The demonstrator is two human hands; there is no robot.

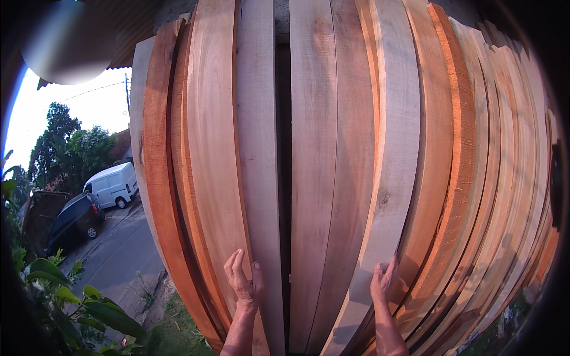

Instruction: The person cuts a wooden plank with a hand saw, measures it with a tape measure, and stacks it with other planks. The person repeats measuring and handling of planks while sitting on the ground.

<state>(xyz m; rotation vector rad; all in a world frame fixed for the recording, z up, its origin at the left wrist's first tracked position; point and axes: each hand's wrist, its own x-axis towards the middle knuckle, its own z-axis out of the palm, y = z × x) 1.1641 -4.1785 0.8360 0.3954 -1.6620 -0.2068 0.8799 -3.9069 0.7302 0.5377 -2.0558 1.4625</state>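
Note:
Tall sawn wooden planks stand side by side in front of me. My left hand (243, 283) is raised at the right edge of a broad pinkish-brown plank (212, 148). Its fingers are stretched and the thumb stands apart, with nothing held. A pale grey plank (395, 113) with a dark knot leans at the centre right. Over its lower right edge is my right hand (383, 283), thumb and fingers pointing up and apart. Whether those fingers press on the wood I cannot tell. A narrow dark gap (284, 178) runs between the planks in the middle.
More planks (504, 130) crowd the right side, and reddish-orange ones (159, 136) stand at left. Beyond them run a paved road (119, 243), a white van (113, 183) and a dark car (76, 221). Leafy plants (89, 305) grow at the lower left beside grass.

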